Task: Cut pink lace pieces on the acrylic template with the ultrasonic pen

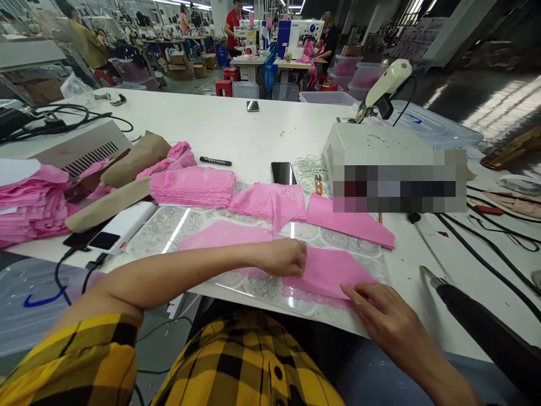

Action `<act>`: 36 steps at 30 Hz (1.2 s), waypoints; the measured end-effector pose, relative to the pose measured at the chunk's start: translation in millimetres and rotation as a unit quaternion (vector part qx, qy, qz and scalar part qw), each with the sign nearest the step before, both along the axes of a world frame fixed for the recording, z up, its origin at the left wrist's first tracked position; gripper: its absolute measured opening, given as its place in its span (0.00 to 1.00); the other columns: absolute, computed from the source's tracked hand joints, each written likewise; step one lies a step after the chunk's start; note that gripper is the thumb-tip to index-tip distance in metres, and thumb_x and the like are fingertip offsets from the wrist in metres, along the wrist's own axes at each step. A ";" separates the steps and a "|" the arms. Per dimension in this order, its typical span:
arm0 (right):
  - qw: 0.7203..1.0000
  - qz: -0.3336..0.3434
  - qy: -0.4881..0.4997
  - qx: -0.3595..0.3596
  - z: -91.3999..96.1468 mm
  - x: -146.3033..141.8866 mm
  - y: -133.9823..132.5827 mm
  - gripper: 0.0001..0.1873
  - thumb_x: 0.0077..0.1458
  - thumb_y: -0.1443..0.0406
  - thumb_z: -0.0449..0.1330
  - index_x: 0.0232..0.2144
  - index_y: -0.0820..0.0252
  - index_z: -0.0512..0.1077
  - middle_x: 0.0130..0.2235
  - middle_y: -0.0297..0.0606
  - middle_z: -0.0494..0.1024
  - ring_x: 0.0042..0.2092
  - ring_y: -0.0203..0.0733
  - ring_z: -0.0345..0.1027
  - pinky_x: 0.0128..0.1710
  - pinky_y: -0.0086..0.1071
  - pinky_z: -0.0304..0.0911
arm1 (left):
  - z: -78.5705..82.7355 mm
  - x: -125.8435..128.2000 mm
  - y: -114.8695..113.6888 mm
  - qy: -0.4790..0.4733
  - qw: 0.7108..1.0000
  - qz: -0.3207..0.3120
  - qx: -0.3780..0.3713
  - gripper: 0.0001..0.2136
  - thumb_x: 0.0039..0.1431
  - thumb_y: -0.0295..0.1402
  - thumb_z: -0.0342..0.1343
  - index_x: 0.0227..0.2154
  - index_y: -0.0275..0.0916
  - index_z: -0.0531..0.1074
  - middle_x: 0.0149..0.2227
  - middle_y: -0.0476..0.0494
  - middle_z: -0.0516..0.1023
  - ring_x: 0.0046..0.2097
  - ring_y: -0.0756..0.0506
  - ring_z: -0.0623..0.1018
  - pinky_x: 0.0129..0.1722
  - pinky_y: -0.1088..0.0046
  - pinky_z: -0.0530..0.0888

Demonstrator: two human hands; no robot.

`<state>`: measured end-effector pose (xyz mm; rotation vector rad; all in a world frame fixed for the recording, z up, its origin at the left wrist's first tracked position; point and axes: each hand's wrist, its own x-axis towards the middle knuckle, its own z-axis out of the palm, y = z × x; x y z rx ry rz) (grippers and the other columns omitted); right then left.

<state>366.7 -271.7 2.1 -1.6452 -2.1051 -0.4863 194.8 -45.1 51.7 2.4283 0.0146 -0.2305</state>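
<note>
A pink fabric panel point(329, 268) lies on a clear sheet at the table's front edge, with a sheerer pink layer showing under its lower side. My left hand point(285, 256) reaches across from the left, fingers curled in at the panel's left end. Its fingertips are mostly hidden. My right hand point(382, 313) rests at the lower right edge, fingers stretched out and touching the cloth. Another pink piece point(224, 234) lies flat to the left, partly under my left forearm. Just behind are a lacy pink stack point(270, 200) and a smooth pink stack point(349, 220).
Pink stacks point(192, 186) and a white power bank point(124, 225) are on the left. Behind the work lie a phone point(283, 173), orange snips point(318, 185) and a marker point(215, 161). A grey machine box point(380, 141) stands right. A black-handled tool point(473, 316) juts in beside my right hand.
</note>
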 end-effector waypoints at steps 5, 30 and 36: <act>0.999 0.008 0.036 -0.014 1.7 -4.5 -2.3 0.19 0.60 0.75 0.54 0.51 0.56 0.71 0.36 0.37 0.78 0.38 0.38 0.72 0.42 0.33 0.69 | -6.5 -3.9 -5.9 -0.014 1.000 0.004 0.015 0.05 0.57 0.23 0.61 0.26 0.35 0.77 0.37 0.45 0.76 0.41 0.48 0.75 0.44 0.76 0.71; 0.982 -0.033 0.177 -0.053 11.6 -3.8 1.4 0.09 0.61 0.68 0.57 0.39 0.54 0.76 0.35 0.36 0.80 0.37 0.37 0.75 0.37 0.29 0.75 | -8.3 -8.6 -20.7 -0.048 0.994 0.036 0.092 0.05 0.61 0.32 0.60 0.31 0.35 0.76 0.38 0.43 0.76 0.41 0.46 0.74 0.46 0.70 0.69; 0.987 -0.031 0.158 -0.001 14.0 -5.4 12.5 0.11 0.59 0.70 0.57 0.42 0.52 0.75 0.36 0.34 0.78 0.37 0.37 0.74 0.38 0.30 0.73 | -7.4 20.7 -56.1 -0.105 0.976 0.030 0.190 0.23 0.58 0.53 0.59 0.40 0.34 0.74 0.40 0.37 0.77 0.43 0.38 0.76 0.44 0.61 0.71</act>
